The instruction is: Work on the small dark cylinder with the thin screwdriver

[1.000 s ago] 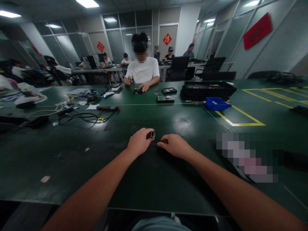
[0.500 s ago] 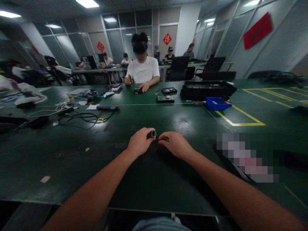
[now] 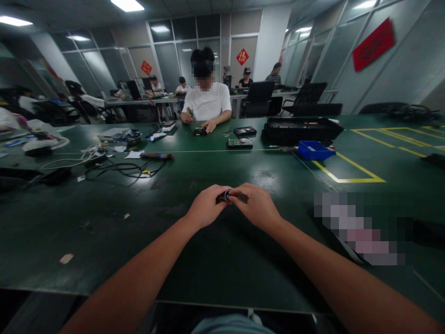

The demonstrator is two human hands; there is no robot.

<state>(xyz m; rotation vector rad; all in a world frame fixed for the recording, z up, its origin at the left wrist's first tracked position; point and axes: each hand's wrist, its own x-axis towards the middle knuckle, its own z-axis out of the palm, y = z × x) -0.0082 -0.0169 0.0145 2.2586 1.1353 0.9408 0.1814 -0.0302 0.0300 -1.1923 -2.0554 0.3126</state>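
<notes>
My left hand is wrapped round a short dark tube with a silvery rim, its open end facing right. Most of the tube is hidden by the fingers. At that end, my right hand has thumb and fingertips pinched together, touching the rim. Something small seems to be between them, too hidden to name. Both hands are just above the green tabletop, near its middle.
A screwdriver-like tool and dark cables lie to the left. Ahead are a circuit-board device, a blue bin and a long black tray. A co-worker sits opposite, handling a small device.
My right hand has moved left to the tube's open end, closing the gap between my hands. The left hand still holds the tube, shifted slightly right.
</notes>
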